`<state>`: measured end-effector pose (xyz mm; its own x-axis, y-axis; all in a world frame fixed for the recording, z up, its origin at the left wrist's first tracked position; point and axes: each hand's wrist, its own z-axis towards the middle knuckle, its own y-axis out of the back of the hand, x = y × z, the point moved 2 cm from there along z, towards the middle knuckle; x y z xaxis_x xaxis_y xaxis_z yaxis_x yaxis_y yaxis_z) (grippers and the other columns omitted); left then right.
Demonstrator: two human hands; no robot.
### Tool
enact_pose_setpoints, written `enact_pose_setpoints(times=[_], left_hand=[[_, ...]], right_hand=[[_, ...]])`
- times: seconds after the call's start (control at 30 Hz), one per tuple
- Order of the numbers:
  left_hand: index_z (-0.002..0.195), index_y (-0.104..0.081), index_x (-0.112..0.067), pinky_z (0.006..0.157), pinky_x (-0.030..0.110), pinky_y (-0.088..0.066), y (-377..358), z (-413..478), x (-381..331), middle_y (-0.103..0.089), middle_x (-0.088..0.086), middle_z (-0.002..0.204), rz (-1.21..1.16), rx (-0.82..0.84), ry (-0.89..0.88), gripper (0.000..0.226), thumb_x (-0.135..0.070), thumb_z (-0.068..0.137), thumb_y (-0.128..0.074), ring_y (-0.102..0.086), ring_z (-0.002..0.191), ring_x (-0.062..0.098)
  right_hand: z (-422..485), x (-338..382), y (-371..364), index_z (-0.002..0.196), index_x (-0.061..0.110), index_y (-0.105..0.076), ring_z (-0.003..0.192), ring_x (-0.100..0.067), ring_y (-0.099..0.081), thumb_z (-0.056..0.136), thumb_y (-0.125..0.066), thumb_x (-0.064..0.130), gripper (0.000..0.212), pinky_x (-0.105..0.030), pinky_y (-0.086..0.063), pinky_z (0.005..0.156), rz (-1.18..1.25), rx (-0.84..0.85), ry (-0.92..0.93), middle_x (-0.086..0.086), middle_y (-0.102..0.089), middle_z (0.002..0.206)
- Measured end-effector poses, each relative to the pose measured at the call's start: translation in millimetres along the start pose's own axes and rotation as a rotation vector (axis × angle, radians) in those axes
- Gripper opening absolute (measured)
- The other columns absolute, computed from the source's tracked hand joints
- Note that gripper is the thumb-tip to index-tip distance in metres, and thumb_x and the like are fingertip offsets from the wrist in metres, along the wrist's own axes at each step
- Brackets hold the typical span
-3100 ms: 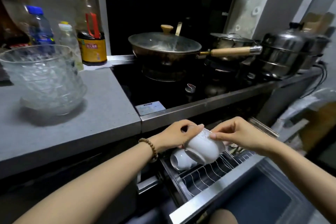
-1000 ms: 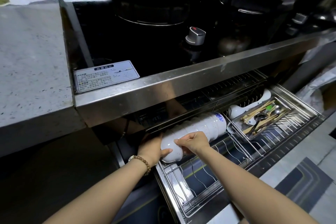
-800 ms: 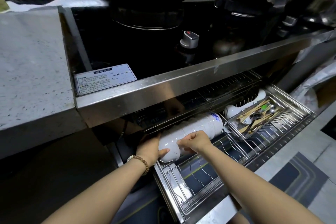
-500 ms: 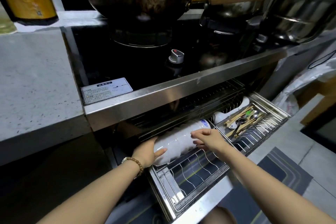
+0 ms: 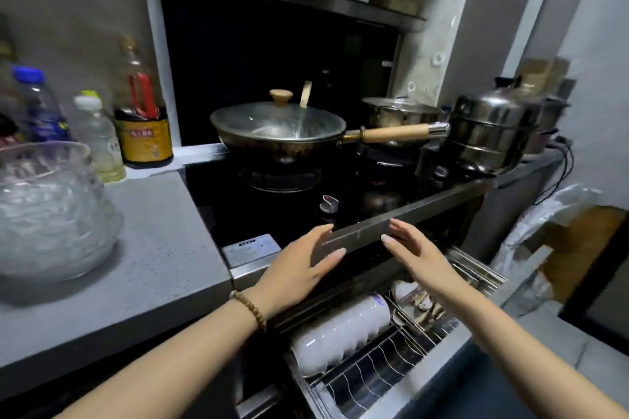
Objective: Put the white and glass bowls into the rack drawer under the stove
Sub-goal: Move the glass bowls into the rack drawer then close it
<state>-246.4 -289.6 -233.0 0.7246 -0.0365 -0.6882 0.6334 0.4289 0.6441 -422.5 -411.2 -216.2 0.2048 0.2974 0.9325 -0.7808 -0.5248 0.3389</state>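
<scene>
- The rack drawer (image 5: 384,381) stands pulled out at 6 o'clock, below the stove's steel front edge (image 5: 401,224); its wire slots nearest the viewer, in front of the bowls, hold nothing.
- The white bowls (image 5: 340,333) lie nested on their sides in one row along the drawer's left part, glossy, with a small blue mark on the bowl at the 3 o'clock end of the row.
- A wire cutlery tray (image 5: 439,306) sits just beside that end of the row, at its 3 o'clock.
- Both hands hover above the drawer and touch nothing. The left hand (image 5: 299,269), a bead bracelet (image 5: 250,309) on its wrist, is spread flat with the fingers stretched toward 1 o'clock.
- The right hand (image 5: 418,255) is likewise spread, palm turned inward, fingers toward 11 o'clock; a clear gap lies between the two hands.
- The glass bowls (image 5: 47,211), stacked and ribbed, stand on the grey counter (image 5: 163,248) at 9 o'clock, well apart from the drawer.
- A lidded wok (image 5: 279,136) sits on the stove at 12 o'clock, its wooden handle toward 3 o'clock.
</scene>
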Motion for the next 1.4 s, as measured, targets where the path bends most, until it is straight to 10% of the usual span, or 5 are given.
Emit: enact_pose_setpoints(times=[0.27,0.63,1.4], left_hand=[[0.147,-0.025,-0.025,0.114,0.028,-0.022,165,-17,-59,-0.032,-0.006,0.151,0.322,-0.278,-0.157,0.081,-0.07,0.08,-0.03,-0.025,0.14,0.009],[0.147,-0.025,-0.021,0.116,0.039,-0.02,319,-93,12,-0.029,0.0,0.154,0.574,-0.462,0.177,0.089,-0.074,0.076,-0.026,-0.023,0.142,0.02],[0.125,-0.041,-0.048,0.104,0.029,-0.031,327,-145,98,-0.04,-0.015,0.143,0.109,-0.388,0.346,0.07,-0.077,0.062,-0.052,-0.035,0.127,0.004]], right_hand=[[-2,122,-54,0.143,0.04,-0.03,0.138,0.005,-0.021,0.069,-0.053,0.066,0.082,-0.019,-0.025,0.109,-0.15,0.154,0.332,0.02,-0.023,0.153],[9,224,-188,0.144,0.042,-0.026,0.136,0.008,-0.012,0.071,-0.055,0.069,0.083,-0.022,-0.017,0.11,-0.187,0.406,0.533,0.021,-0.012,0.156],[33,229,-321,0.132,0.038,-0.046,0.137,-0.012,-0.033,0.069,-0.07,0.058,0.071,-0.029,-0.028,0.105,-0.219,0.576,0.479,0.011,-0.04,0.147]])
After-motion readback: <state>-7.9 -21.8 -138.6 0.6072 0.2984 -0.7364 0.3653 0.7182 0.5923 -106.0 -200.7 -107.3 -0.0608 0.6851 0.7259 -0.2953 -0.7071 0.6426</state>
